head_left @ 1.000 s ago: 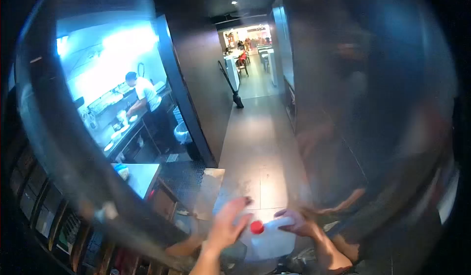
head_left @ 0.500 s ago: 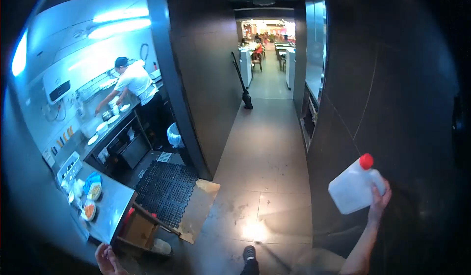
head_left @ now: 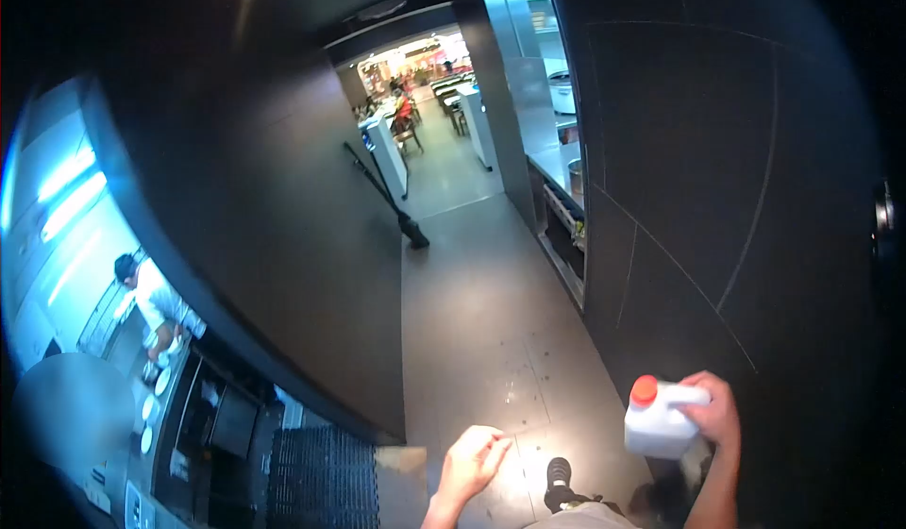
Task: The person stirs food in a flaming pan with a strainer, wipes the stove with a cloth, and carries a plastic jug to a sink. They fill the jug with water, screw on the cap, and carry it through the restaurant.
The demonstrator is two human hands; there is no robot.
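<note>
A white plastic jug (head_left: 661, 425) with a red cap hangs at the lower right. My right hand (head_left: 715, 411) is wrapped round its handle, and the jug is nearly upright. To the left of it, my left hand (head_left: 472, 463) is raised in front of my body over the floor. Its fingers are loosely curled together, and nothing shows in them. My shoe (head_left: 559, 472) is visible on the floor between the two hands.
A tiled corridor floor (head_left: 472, 312) leads to a dining area with seated people. A long-handled dustpan (head_left: 411, 230) leans on the left wall. On the right, a pass-through counter (head_left: 557, 166) opens. At left, a person in white (head_left: 156, 298) works by several bowls; a black mat (head_left: 321, 477) lies there.
The view has turned right and moved forward along the corridor. My left hand has swung up to the middle. The jug has tipped more upright and lower. The kitchen doorway has slid left.
</note>
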